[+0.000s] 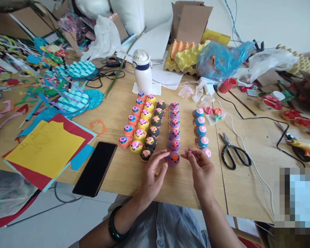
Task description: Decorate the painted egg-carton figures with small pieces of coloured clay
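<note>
A row of purple clay-covered domes [174, 133] with small decorated faces runs away from me on the wooden table. The nearest purple dome [173, 159] has an orange patch with dark marks on top. My left hand [155, 169] curves beside its left side, thumb and fingers apart, fingertips close to or touching it. On the other side, my right hand [202, 169] pinches a tiny pink piece [189, 152] that looks like clay. Partly behind that hand stands a blue row with pink tops [201, 131]. Orange domes [136, 111], yellow domes [142, 124] and black domes [153, 131] line up at left.
Black-handled scissors [235, 151] lie at right beside a white cable [244, 144]. At left are a phone [95, 168] and stacked coloured paper [46, 148]. A white bottle [142, 74] stands behind the rows. Egg cartons [183, 57] and a blue plastic bag [222, 60] sit farther back.
</note>
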{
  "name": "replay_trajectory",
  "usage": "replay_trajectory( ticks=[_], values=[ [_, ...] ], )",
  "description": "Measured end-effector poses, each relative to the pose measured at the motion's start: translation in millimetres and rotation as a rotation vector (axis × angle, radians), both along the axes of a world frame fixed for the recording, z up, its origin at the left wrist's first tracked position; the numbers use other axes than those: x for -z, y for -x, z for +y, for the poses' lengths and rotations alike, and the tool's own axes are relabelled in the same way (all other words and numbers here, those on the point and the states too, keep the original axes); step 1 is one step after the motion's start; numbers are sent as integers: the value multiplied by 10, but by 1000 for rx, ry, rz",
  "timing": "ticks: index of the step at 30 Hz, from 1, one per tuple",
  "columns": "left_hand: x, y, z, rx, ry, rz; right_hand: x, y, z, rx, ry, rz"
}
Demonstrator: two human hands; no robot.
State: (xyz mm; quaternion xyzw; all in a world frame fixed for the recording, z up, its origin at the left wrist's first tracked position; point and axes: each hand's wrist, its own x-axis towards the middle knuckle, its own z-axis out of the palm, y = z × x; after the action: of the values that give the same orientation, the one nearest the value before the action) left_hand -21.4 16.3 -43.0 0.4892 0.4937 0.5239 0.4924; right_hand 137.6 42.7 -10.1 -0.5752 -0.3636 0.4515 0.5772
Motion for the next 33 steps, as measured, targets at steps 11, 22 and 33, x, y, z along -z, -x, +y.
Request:
replay_trajectory(
  ticks=[11,22,33],
  values=[
    [-399,-114,138,78,-184,128,-165,70,-66,-194,196,329],
    [-345,-101,70,59,-261,141,-127,119,-230,-368,246,540],
    [-392,-54,-40,212,-223,106,-135,187,-363,-455,331,722]
  ],
)
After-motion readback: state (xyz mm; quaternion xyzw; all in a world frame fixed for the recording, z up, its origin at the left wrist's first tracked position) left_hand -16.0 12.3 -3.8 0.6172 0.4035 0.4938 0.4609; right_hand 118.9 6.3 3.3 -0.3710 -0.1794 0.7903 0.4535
